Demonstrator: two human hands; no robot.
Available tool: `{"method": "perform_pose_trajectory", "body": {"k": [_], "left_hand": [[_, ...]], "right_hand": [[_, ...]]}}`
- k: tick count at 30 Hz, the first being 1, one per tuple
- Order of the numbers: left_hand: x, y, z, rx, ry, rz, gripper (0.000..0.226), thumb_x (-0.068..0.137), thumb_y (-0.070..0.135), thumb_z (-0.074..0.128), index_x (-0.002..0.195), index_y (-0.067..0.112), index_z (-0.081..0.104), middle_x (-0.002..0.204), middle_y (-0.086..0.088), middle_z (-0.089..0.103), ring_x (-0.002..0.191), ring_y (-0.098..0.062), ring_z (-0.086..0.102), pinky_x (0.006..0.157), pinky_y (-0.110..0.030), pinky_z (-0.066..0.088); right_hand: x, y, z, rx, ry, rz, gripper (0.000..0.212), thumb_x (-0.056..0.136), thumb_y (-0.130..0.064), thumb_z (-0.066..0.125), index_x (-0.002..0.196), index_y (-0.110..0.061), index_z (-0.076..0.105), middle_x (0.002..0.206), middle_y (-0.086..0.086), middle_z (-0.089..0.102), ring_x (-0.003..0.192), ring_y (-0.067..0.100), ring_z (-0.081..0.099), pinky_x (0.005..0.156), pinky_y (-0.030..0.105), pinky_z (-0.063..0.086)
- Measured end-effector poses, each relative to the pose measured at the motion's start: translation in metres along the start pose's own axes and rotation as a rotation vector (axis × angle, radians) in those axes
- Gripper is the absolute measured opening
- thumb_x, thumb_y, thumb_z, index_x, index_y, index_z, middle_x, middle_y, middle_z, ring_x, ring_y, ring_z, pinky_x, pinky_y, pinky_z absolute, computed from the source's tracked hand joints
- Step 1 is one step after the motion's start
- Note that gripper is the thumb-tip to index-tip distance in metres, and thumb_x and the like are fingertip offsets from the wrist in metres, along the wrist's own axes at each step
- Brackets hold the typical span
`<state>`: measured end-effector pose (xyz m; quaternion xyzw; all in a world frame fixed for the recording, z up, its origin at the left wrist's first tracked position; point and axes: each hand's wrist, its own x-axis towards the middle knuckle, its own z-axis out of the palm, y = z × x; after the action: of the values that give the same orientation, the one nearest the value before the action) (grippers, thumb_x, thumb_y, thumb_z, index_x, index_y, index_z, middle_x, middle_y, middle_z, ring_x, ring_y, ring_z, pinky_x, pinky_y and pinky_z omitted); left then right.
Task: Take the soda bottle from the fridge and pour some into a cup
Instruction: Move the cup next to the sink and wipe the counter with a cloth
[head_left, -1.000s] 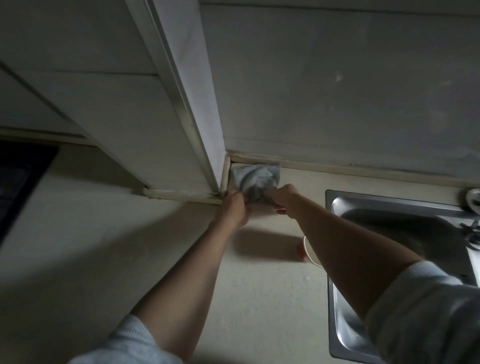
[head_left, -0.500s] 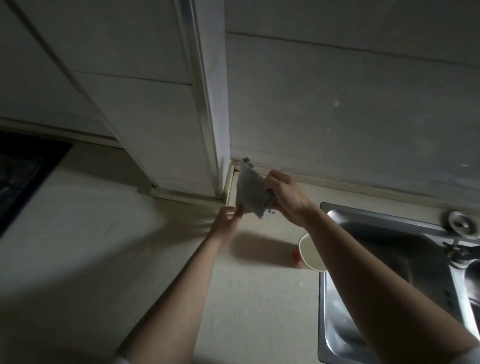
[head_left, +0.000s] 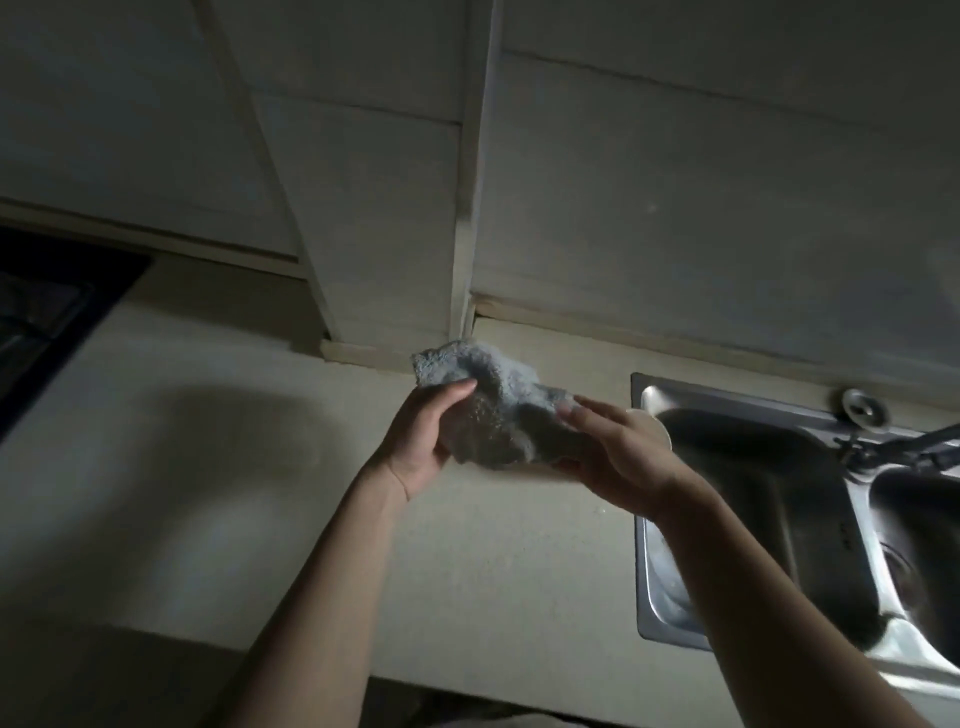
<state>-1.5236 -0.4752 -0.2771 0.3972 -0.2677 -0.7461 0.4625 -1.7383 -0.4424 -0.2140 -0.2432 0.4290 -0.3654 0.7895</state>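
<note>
Grey-blue fabric, a crumpled cloth (head_left: 493, 405), is held between both hands above the pale countertop (head_left: 208, 467), just left of the steel sink (head_left: 753, 467). The left hand (head_left: 421, 441) grips the cloth's left edge, thumb on top and fingers curled beneath. The right hand (head_left: 618, 457) supports the right side, fingers extended and loosely pressed against the fabric rather than clenched.

Task objects: the soda bottle is not in view, and no fridge is in view. The cup (head_left: 657, 428) is almost wholly hidden behind the right hand; only a sliver of pale rim shows, beside the sink's left edge. The sliver suggests the cup stands upright with its long axis vertical and mouth upward, but too little shows to confirm this.

Step in hand, as a judgement: a side action with the cloth, such as wiping or tidying, not fetching or pouring. How far the task itself has got cannot be determined, since neither bottle nor cup contents are visible.

Next move calls for: set the cloth down clear of the cup, freeing both hands, and avoid knocking the cup toward the sink.
</note>
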Motion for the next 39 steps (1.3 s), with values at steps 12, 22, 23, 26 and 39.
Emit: {"method": "perform_pose_trajectory", "body": {"k": [12,22,23,26,39], "left_hand": [[-0.109,-0.007,-0.019,0.430,0.070,-0.085,0.010,0.091,0.021,0.067,0.100,0.017,0.069,0.099,-0.005,0.076,0.098,-0.022,0.071,0.095,-0.041,0.053],[-0.235,-0.033,-0.116,0.533,0.468,-0.107,0.009,0.094,0.030,0.062,0.101,0.029,0.068,0.113,0.005,0.071,0.108,-0.014,0.065,0.104,-0.042,0.048],[-0.236,-0.032,-0.121,0.540,0.483,-0.116,0.005,0.095,0.031,0.062,0.096,0.029,0.066,0.110,0.008,0.070,0.106,-0.012,0.064,0.104,-0.039,0.047],[-0.223,-0.038,-0.126,0.563,0.450,-0.098,0.022,0.084,0.041,0.067,0.094,0.022,0.070,0.103,-0.002,0.073,0.108,-0.025,0.066,0.100,-0.046,0.048],[-0.137,0.055,-0.255,0.668,0.318,-0.033,0.013,0.100,0.028,0.053,0.102,0.017,0.062,0.088,0.002,0.066,0.066,-0.014,0.059,0.057,-0.025,0.045]], "right_hand": [[-0.044,0.091,0.027,-0.187,0.143,-0.107,0.028,0.089,-0.018,0.065,0.116,-0.011,0.064,0.110,0.015,0.069,0.098,0.033,0.068,0.082,0.048,0.055],[-0.048,0.211,0.112,-0.188,0.149,-0.041,0.033,0.090,-0.008,0.066,0.112,0.011,0.051,0.102,0.034,0.066,0.088,0.039,0.067,0.085,0.055,0.052],[-0.049,0.221,0.114,-0.191,0.188,-0.034,0.030,0.091,-0.008,0.064,0.110,0.010,0.052,0.101,0.034,0.066,0.086,0.038,0.066,0.084,0.053,0.052],[-0.051,0.223,0.111,-0.245,0.313,-0.060,0.025,0.092,-0.011,0.063,0.107,0.008,0.055,0.104,0.037,0.063,0.084,0.041,0.066,0.077,0.054,0.053],[0.043,0.178,0.171,-0.713,0.838,-0.381,0.005,0.095,-0.011,0.049,0.100,-0.014,0.049,0.077,0.012,0.061,0.059,0.031,0.062,0.043,0.033,0.046]]}}
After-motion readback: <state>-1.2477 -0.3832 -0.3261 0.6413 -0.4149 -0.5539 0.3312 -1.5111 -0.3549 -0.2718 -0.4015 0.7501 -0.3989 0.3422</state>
